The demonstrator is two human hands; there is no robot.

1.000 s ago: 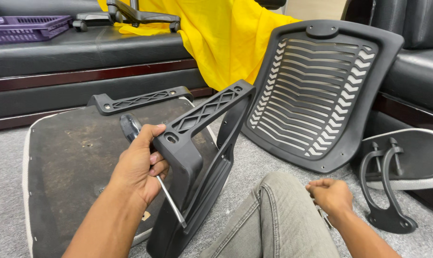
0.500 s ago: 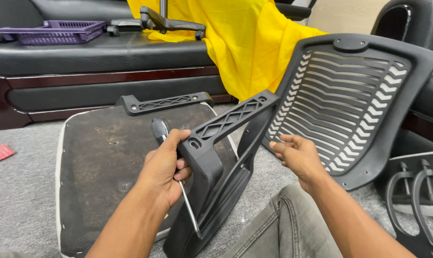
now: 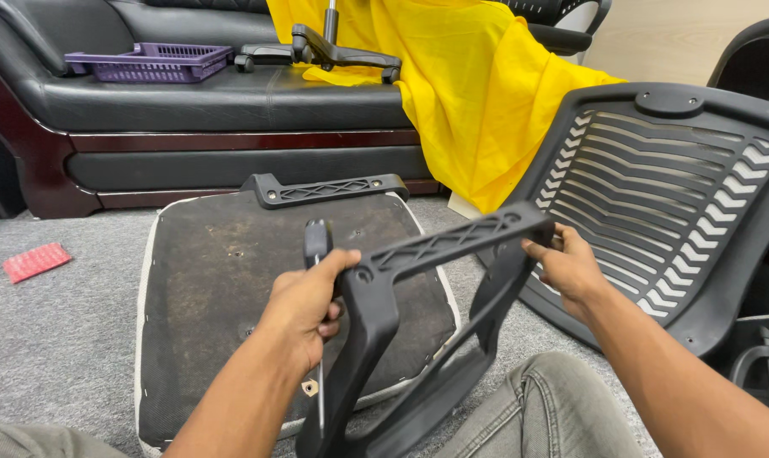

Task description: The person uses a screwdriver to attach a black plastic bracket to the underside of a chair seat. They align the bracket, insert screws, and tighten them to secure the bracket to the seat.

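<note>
Left hand [image 3: 304,305] clamped on screwdriver [image 3: 317,246] and black armrest frame [image 3: 418,339], right hand [image 3: 567,267] gripping its far end; upturned seat base [image 3: 206,280] beneath, slatted backrest [image 3: 673,203] crowding right.

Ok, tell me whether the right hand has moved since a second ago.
Yes. The right hand rose from beside the knee to grip the black armrest frame's far end, beside the slatted backrest.

A black plastic armrest [image 3: 418,331] with a ribbed, latticed top bar stands tilted over the upturned seat [image 3: 206,288]. A screwdriver [image 3: 318,254] is upright against its near corner, black handle up, shaft down.
</note>
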